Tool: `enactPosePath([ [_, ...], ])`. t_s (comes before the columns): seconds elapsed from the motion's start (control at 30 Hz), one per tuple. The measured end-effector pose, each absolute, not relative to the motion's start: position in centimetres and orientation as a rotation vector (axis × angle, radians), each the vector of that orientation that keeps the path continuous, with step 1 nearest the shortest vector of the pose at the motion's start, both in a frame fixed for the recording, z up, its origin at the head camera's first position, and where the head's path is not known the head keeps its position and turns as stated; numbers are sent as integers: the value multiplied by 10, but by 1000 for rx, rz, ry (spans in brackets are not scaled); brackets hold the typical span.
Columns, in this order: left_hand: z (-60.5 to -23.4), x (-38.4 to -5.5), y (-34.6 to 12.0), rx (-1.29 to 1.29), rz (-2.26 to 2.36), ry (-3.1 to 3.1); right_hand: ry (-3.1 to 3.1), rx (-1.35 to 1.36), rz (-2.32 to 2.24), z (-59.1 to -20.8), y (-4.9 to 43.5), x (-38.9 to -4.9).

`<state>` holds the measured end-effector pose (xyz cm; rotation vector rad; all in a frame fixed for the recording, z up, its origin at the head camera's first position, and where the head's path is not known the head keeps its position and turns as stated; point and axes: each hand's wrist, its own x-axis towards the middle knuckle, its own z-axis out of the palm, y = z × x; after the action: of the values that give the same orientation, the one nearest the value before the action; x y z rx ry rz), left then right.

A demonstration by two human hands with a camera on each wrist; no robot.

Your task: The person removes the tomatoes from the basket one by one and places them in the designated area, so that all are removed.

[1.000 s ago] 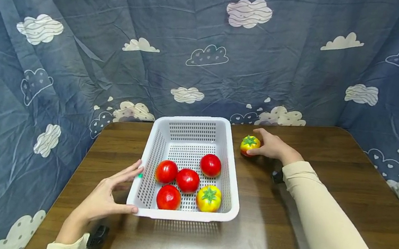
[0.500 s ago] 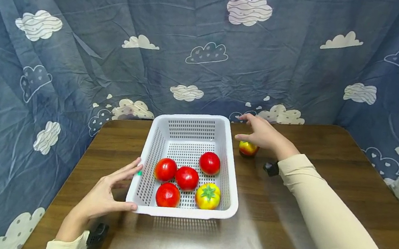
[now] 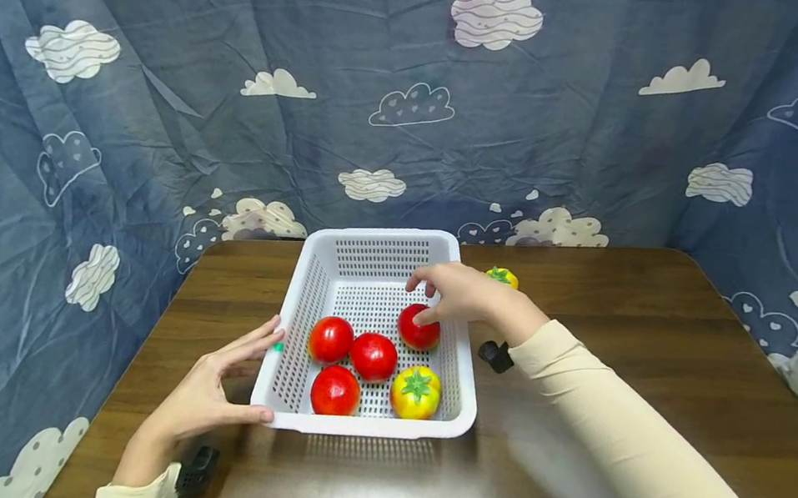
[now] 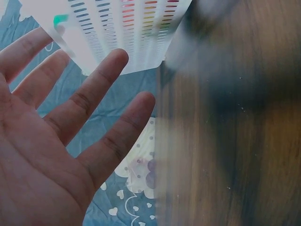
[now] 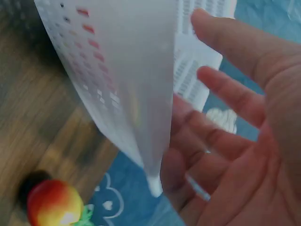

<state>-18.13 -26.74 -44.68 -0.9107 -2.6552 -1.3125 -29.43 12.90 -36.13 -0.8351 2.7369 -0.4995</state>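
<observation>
A white perforated plastic basket (image 3: pixel 368 428) holds several round red fruits, one of them near the left wall (image 3: pixel 331 339), and a yellow tomato with a green star-shaped calyx (image 3: pixel 416 393). My left hand (image 3: pixel 197 399) touches the basket's left side, thumb at the near corner; its fingers look straight and spread in the left wrist view. Over the basket's right rim reaches my right hand (image 3: pixel 474 294), fingers loosely bent above the rightmost red fruit (image 3: pixel 418 332), partly covering it. Whether they touch it I cannot tell. Behind my right wrist a yellow-and-red tomato (image 5: pixel 54 203) lies on the table, partly hidden in the head view.
The brown wooden table (image 3: pixel 588 308) carries the basket. A blue cloth with white clouds (image 3: pixel 427 34) hangs behind and at the sides. A small dark camera (image 3: pixel 495 356) sits under my right wrist, another (image 3: pixel 198 468) at my left.
My right hand has let go of the yellow-and-red tomato on the table, lifted off it and moved left over the basket. The left hand stays at the basket's side.
</observation>
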Motion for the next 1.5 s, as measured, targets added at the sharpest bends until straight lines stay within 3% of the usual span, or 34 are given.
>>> enactPosePath([
  [0.33, -449, -174, -271, -883, -1350, -2635, 2761, -736, -143, -373, 108, -273],
  [1.03, -459, -176, -272, -894, -1408, -2581, 2763, -783, -87, -380, 107, -270],
  [1.5, -451, -183, -266, -856, -1363, -2647, 2712, -755, -80, -363, 106, -272],
])
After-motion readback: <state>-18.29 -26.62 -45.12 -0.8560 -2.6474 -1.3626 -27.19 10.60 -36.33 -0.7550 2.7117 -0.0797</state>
